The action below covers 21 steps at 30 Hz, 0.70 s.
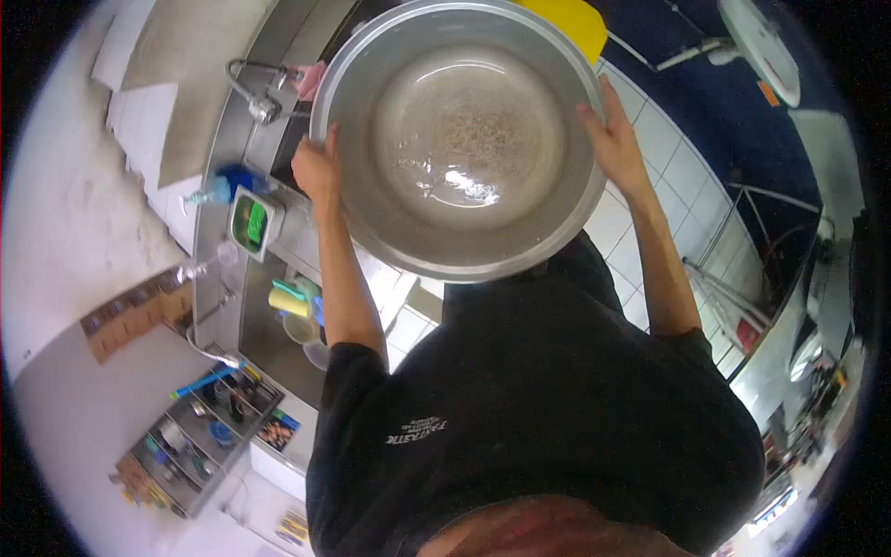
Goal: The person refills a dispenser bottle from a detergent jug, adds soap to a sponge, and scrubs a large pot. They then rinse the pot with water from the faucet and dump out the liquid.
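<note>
A large round metal basin (371,200) is held up in front of my body, near the sink counter. Shallow water (418,139) lies in it, with brownish bits (483,135) gathered around the middle of the bottom. My left hand (317,169) grips the basin's left rim, its thumb on the inside wall. On the opposite side, my right hand (613,144) clasps the right rim, thumb also inside. The other fingers of both hands are partly hidden behind the basin.
To the left, a faucet (264,107) stands over the sink. A small metal container (255,223) with a green sponge sits on the counter. Beyond it, a second sink holds a yellow cup (288,302). A yellow object (575,28) shows behind the basin; white floor tiles (654,139) lie right.
</note>
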### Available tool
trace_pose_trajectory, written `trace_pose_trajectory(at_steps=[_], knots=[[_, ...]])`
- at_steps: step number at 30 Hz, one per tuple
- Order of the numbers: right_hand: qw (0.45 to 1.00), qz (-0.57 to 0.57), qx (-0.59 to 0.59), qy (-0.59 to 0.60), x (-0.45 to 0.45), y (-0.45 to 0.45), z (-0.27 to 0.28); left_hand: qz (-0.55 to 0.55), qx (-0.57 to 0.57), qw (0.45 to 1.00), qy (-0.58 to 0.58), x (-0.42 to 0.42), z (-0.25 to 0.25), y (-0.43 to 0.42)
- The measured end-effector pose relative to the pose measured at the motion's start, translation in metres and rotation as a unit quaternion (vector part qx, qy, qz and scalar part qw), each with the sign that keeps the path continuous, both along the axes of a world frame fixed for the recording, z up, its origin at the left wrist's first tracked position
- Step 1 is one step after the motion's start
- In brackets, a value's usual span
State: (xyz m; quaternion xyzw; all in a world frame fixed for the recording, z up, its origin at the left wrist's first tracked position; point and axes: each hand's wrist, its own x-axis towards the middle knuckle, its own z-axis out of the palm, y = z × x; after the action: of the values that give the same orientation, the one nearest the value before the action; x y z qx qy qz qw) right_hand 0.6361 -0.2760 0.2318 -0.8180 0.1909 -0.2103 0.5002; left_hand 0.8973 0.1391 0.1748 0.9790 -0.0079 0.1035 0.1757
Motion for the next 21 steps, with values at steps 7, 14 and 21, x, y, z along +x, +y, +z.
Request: trace_pose_trajectory(at_steps=[7, 14, 21], knots=[[0.993, 0.004, -0.067, 0.097, 0.07, -0.053, -0.021, -0.025, 0.045, 0.998, 0.043, -0.001, 0.024, -0.026], [0.978, 0.168, 0.071, 0.103, 0.139, -0.073, -0.02, 0.007, 0.081, 0.996, 0.034, -0.017, 0.022, -0.02], [0.957, 0.217, -0.191, -0.007, 0.162, -0.068, -0.029, 0.066, 0.103, 0.99, 0.073, -0.028, -0.001, 0.008]])
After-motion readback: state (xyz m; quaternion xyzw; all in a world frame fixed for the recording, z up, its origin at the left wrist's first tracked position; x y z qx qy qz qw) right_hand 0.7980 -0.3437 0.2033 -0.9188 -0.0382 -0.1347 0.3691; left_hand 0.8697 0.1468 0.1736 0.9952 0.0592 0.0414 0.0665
